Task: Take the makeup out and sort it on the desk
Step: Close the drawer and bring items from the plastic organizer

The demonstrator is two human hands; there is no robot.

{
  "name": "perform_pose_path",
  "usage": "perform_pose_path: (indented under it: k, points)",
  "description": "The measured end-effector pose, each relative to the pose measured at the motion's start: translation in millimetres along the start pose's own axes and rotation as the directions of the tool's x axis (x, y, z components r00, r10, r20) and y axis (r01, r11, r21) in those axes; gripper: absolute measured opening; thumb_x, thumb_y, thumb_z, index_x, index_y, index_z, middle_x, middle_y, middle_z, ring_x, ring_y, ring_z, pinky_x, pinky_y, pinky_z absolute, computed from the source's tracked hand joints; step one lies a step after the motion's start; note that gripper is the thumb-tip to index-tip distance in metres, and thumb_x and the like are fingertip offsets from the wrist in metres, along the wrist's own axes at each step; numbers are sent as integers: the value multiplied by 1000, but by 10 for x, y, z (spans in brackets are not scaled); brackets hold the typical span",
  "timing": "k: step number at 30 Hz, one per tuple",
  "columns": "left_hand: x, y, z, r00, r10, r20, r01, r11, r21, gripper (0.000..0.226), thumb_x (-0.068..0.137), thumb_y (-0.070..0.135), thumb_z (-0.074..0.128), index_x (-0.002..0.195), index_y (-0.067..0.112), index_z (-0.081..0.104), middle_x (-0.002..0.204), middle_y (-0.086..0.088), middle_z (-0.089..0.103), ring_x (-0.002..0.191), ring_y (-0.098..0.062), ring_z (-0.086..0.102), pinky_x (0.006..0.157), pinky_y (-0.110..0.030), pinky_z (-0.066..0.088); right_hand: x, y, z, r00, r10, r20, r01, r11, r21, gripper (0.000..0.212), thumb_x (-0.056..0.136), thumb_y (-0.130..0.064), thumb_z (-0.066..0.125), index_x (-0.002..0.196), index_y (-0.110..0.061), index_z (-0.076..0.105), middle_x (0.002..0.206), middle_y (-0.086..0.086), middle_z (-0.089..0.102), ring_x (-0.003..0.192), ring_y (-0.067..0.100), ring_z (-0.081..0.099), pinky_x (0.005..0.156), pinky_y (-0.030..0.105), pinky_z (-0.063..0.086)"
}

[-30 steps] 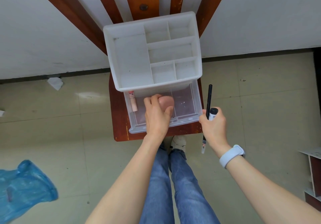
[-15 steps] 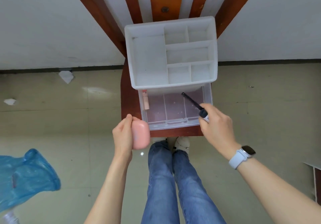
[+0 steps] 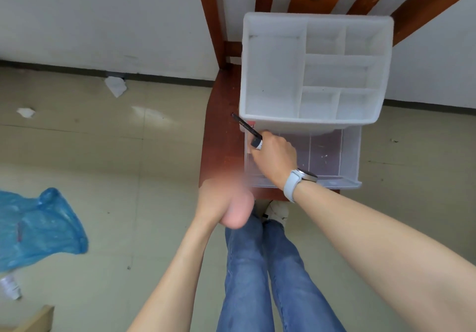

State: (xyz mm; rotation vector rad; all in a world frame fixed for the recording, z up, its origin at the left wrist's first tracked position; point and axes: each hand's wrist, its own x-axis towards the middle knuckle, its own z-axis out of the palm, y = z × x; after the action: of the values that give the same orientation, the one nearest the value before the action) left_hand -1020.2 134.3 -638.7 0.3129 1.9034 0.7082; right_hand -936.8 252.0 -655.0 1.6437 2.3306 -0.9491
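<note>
Head view: a pale tiled floor with a crumpled blue plastic bag and scraps of paper lies below a small red-brown wooden seat that serves as the desk, against a white wall. On it stands a white organiser with 6 bare top compartments, its clear drawer pulled out toward the person.

Since 0.5 s ago the right hand has crossed from the drawer's right end to its left end, where a pinkish tube lay earlier; that tube is now hidden. The hand grips a black pencil and a small black-capped item, fingers curled round both. The left hand, motion-blurred, has drawn back below the seat's front edge, holding the pink sponge.

The drawer looks nearly emptied, so sorting onto the seat probably comes next.
</note>
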Motion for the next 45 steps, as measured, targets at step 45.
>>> perform_pose_path:
  k: [45]
  points:
    - [161, 721, 354, 888, 433, 154, -388, 527, 756, 42, 94, 30, 41, 135, 19, 40, 139, -1, 41, 98, -40, 57, 76, -39, 42, -293, 1140, -873, 976, -153, 153, 205, 877, -434, 39, 91, -22, 47, 128, -11, 40, 135, 6, 42, 87, 31, 61, 57, 31, 34]
